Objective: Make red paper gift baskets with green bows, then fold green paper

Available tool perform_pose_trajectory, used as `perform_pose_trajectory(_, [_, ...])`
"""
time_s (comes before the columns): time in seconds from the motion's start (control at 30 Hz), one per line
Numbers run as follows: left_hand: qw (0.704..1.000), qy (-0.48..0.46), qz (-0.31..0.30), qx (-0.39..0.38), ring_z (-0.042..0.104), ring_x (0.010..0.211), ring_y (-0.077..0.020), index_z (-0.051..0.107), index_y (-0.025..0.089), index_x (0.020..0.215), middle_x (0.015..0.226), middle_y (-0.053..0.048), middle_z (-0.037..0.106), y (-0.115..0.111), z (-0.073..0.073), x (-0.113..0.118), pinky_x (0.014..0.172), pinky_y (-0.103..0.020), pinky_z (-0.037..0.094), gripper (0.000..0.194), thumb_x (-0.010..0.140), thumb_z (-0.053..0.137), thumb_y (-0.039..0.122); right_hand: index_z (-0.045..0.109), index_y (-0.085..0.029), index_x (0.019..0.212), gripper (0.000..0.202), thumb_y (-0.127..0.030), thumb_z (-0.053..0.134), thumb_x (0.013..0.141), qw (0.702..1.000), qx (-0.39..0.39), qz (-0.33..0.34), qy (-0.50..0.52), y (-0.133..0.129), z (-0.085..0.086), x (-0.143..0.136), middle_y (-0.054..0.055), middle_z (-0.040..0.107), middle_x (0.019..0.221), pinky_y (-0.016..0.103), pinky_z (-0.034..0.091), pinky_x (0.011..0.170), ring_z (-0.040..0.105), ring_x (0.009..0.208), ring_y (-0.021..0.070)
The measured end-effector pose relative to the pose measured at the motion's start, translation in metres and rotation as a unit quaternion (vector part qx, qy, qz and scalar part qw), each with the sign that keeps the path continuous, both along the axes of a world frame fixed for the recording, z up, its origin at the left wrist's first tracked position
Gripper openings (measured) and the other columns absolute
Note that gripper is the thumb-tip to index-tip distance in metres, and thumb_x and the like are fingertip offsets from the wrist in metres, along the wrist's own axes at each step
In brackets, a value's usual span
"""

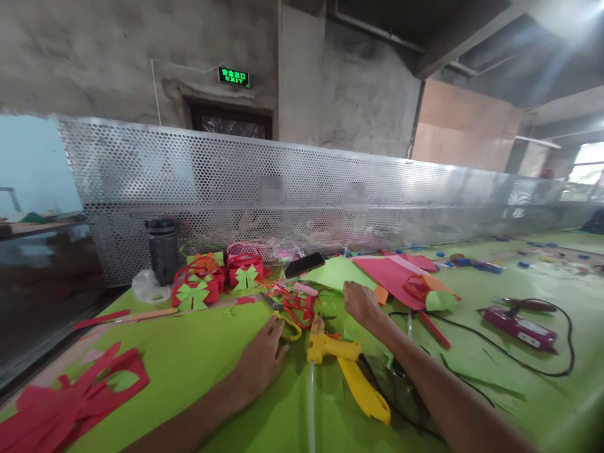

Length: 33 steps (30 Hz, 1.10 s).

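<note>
My left hand [262, 355] lies low over the green tabletop, fingers stretched out. Its fingertips reach the yellow-handled scissors [293, 333]; whether they touch the handle I cannot tell. My right hand [362, 306] is closed, with curled fingers at the lower edge of a light green sheet [335, 272]; what is in them is hidden. Between both hands lies a yellow glue gun [333, 348], a clear glue stick [312, 402] sticking out of its back. Red strips and scraps [299, 308] are heaped beyond the scissors.
Two small red baskets with green bows [192, 294] [246, 277] stand at the back left beside a dark bottle [163, 251]. A phone [304, 265] lies behind the scraps. Red cut pieces [80, 396] are at left. A purple power strip [521, 328] and its black cord [486, 351] lie at right.
</note>
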<state>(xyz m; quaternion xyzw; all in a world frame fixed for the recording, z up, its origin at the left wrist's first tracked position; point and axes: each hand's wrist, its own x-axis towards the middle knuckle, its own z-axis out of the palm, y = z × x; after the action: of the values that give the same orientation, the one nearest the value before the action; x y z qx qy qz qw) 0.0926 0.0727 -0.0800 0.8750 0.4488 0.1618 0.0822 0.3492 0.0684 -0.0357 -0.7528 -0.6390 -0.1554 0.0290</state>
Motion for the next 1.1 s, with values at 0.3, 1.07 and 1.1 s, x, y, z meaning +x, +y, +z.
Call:
perform_pose_trajectory(0.3, [0.993, -0.084, 0.025, 0.078, 0.035, 0.134, -0.0307, 0.027, 0.006, 0.141, 0.145, -0.022, 0.036, -0.005, 0.021, -0.026, 0.108, -0.048, 0.032, 0.06, 0.087, 0.043, 0.026, 0.057, -0.012, 0.097, 0.027, -0.014, 0.031, 0.096, 0.982, 0.141, 0.125, -0.018, -0.037, 0.046, -0.046, 0.009, 0.063, 0.093, 0.029, 0.042, 0.069, 0.059, 0.084, 0.0174])
perform_pose_trajectory(1.07, [0.996, -0.084, 0.033, 0.002, 0.062, 0.108, -0.0245, 0.071, 0.025, 0.081, 0.118, -0.005, 0.067, -0.08, 0.035, -0.221, 0.092, -0.045, 0.05, 0.027, 0.079, 0.046, 0.016, 0.061, -0.013, 0.106, 0.047, 0.007, 0.052, 0.065, 0.947, -0.026, 0.319, 0.003, -0.131, -0.016, -0.145, 0.011, 0.065, 0.101, 0.046, 0.038, 0.092, 0.057, 0.099, 0.0279])
perform_pose_trajectory(1.1, [0.995, -0.079, 0.05, 0.02, 0.064, 0.105, -0.0251, 0.072, 0.024, 0.081, 0.115, -0.005, 0.068, -0.08, 0.037, -0.22, 0.09, -0.043, 0.051, 0.023, 0.077, 0.05, 0.019, 0.064, -0.015, 0.095, 0.038, 0.007, 0.05, 0.067, 0.951, -0.03, 0.309, 0.004, -0.131, -0.018, -0.141, 0.009, 0.066, 0.095, 0.044, 0.039, 0.09, 0.058, 0.096, 0.0269])
